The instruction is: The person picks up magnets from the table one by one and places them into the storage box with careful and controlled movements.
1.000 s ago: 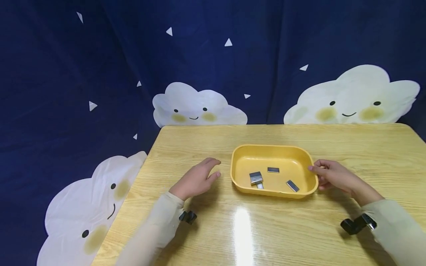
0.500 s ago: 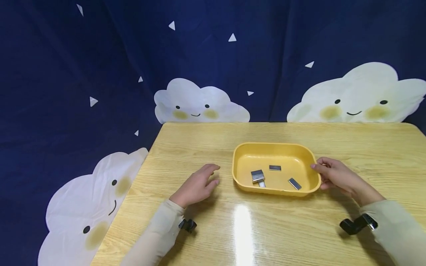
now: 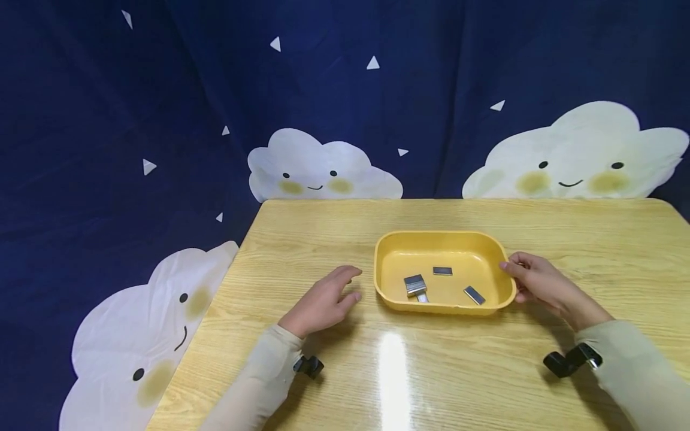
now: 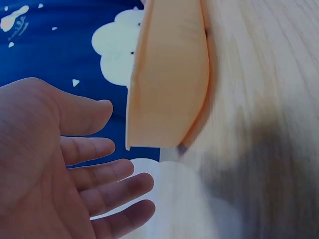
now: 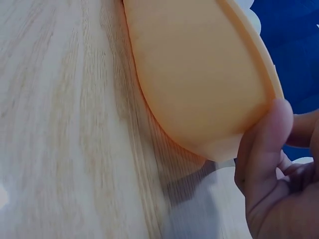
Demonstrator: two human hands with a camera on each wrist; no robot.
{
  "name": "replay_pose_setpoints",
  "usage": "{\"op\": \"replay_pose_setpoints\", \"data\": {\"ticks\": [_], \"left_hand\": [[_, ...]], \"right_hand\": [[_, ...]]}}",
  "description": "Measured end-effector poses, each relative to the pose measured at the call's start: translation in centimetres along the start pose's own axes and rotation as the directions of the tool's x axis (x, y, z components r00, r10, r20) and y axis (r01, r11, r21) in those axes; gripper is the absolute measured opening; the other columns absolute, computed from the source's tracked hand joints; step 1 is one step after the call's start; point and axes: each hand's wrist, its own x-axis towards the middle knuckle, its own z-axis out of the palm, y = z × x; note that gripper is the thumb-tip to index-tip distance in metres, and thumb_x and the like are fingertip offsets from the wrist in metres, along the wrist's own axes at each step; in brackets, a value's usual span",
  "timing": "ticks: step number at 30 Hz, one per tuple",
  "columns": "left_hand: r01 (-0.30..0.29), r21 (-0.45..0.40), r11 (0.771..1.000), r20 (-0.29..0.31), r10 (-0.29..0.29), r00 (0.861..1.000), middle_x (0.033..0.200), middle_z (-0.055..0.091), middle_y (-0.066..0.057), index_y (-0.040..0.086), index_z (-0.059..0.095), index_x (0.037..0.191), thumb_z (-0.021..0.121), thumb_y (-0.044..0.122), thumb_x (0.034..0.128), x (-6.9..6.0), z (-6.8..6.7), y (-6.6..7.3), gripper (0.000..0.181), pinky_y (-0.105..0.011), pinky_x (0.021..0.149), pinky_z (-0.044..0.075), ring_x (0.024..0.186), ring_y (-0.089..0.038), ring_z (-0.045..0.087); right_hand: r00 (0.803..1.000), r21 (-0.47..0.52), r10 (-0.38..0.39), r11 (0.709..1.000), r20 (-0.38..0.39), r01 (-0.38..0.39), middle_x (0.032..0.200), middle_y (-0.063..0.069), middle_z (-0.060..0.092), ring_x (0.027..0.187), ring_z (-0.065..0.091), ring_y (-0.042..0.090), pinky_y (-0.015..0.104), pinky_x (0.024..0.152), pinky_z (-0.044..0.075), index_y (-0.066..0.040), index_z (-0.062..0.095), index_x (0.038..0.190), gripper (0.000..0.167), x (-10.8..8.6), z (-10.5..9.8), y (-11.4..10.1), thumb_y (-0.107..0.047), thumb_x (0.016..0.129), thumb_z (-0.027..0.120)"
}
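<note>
A yellow oblong tray (image 3: 439, 240) stands on the wooden table. My right hand (image 3: 544, 290) pinches its right end; in the right wrist view the thumb (image 5: 271, 124) lies against the rim and the other fingers are partly hidden behind. Inside the tray lie several small, shiny dark-grey rectangular pieces: a cluster (image 3: 415, 285) at the left, one piece (image 3: 442, 271) near the middle and another piece (image 3: 474, 295) at the right. My left hand (image 3: 323, 302) is held just left of the tray, apart from it, fingers spread and loosely bent, holding nothing.
The pale wooden table (image 3: 302, 233) reaches back to a dark blue curtain (image 3: 334, 78) printed with smiling white clouds. A bright light reflection falls on the tabletop in front of the tray. Small black cameras (image 3: 309, 366) are worn on both wrists.
My left hand has shifted slightly right, nearer the tray's left end. The right hand keeps its hold on the rim, and the tray has hardly moved. The camera view wobbled a little.
</note>
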Motion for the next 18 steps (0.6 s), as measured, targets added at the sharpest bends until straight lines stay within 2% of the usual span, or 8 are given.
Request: {"op": "replay_pose_setpoints", "data": {"ticks": [7,18], "left_hand": [[-0.003,-0.010,1.000,-0.007,0.003,1.000,0.149,0.049,-0.009,0.008,0.046,0.145,0.056,0.025,0.1002,0.1,-0.3,0.7,0.049,-0.043,0.114,0.041,0.139,-0.025,0.048],[0.024,-0.015,1.000,-0.012,-0.024,1.000,0.151,0.048,-0.010,0.007,0.046,0.146,0.055,0.028,0.1010,-0.1,-0.6,0.4,0.050,-0.044,0.114,0.040,0.140,-0.027,0.048]], "right_hand": [[0.998,-0.015,-0.013,1.000,-0.054,0.013,0.074,-0.002,0.047,0.058,0.051,0.005,0.022,0.052,0.049,0.002,0.043,0.105,0.031,1.0,0.1,0.1,-0.029,0.107,0.042],[0.998,-0.005,0.027,1.000,-0.061,-0.027,0.077,-0.002,0.048,0.058,0.050,0.005,0.021,0.054,0.049,0.003,0.040,0.114,0.037,3.7,-0.8,-0.9,-0.034,0.107,0.038]]}}
